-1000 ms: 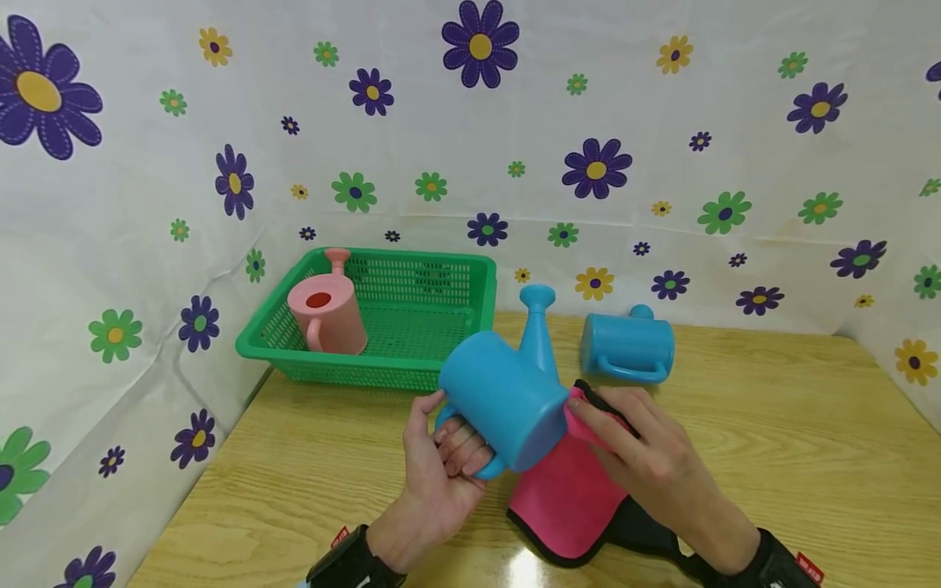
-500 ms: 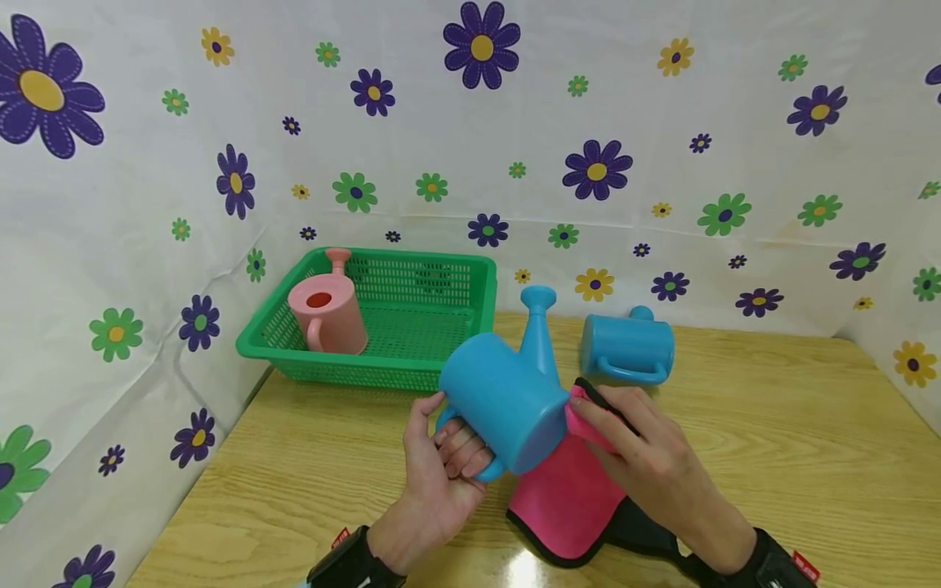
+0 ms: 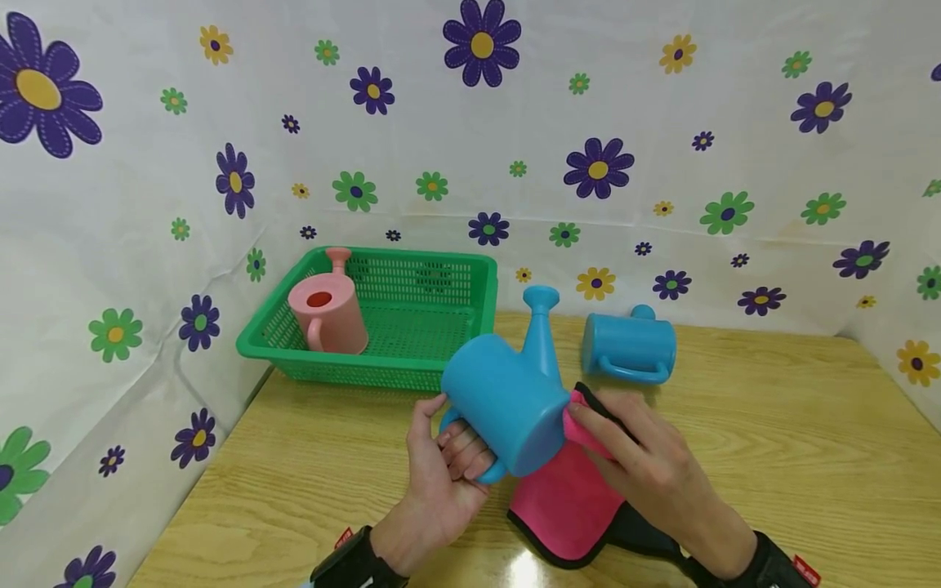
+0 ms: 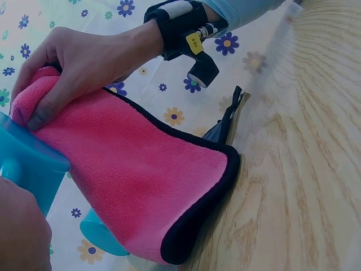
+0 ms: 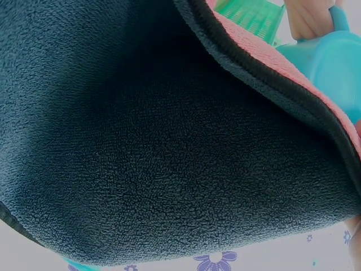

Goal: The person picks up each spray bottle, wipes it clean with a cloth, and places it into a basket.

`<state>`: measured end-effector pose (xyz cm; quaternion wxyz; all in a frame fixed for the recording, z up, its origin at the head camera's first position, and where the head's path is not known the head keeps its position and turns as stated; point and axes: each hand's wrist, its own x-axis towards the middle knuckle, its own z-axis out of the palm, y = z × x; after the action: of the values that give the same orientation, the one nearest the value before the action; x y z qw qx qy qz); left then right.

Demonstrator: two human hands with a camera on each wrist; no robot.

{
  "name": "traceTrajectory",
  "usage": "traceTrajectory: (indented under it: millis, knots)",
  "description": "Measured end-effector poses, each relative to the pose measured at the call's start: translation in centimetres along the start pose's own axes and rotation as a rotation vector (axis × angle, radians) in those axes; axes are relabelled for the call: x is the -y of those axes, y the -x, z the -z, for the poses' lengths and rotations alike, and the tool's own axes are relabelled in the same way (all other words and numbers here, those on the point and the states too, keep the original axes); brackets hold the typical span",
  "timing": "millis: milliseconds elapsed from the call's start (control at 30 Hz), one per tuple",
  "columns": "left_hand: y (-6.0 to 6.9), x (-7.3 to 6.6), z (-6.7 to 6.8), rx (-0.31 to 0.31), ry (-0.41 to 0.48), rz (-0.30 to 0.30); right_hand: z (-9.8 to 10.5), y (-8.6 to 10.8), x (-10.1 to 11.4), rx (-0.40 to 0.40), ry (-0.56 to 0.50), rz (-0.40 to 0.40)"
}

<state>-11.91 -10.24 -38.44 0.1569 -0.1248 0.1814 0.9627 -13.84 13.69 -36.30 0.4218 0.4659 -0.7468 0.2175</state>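
My left hand (image 3: 448, 474) grips the handle of a blue watering can (image 3: 507, 400), held tilted above the table with its spout pointing up and away. A pink cloth (image 3: 566, 506) with black edging and a dark back hangs from my right hand (image 3: 654, 465), which pinches it between thumb and fingers and presses it to the can's base edge. In the left wrist view the cloth (image 4: 141, 175) drapes down to the wooden table. Its dark underside (image 5: 169, 141) fills most of the right wrist view and hides the right fingers there.
Behind the hands, a second blue watering can (image 3: 630, 349) lies on its side on the wooden table (image 3: 779, 441). At the back left stands a green basket (image 3: 367, 371) with a pink watering can (image 3: 331, 314) upright inside. A flowered sheet (image 3: 412, 131) rises behind the table.
Both hands stay almost in place. My right hand and the cloth edge shift very slightly against the can's base; the can barely moves.
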Motion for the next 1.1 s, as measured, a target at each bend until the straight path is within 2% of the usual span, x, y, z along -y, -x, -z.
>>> traceTrajectory:
  millis: [367, 667, 867, 1100]
  knots:
    - [-0.1, 0.3, -0.2, -0.016, 0.023, 0.001, -0.3, -0.1, 0.5, -0.017, 0.032, 0.059]
    - [-0.5, 0.3, -0.8, 0.000, 0.033, -0.017, -1.0, -0.1, 1.9, 0.025, -0.001, 0.142]
    - [-1.0, 0.0, -1.3, 0.023, 0.053, -0.027, -1.5, 0.0, 2.4, 0.094, -0.037, 0.208]
    - [-1.5, -0.1, -1.5, 0.044, 0.049, -0.026, -1.4, 0.4, 2.8, 0.205, -0.041, 0.181]
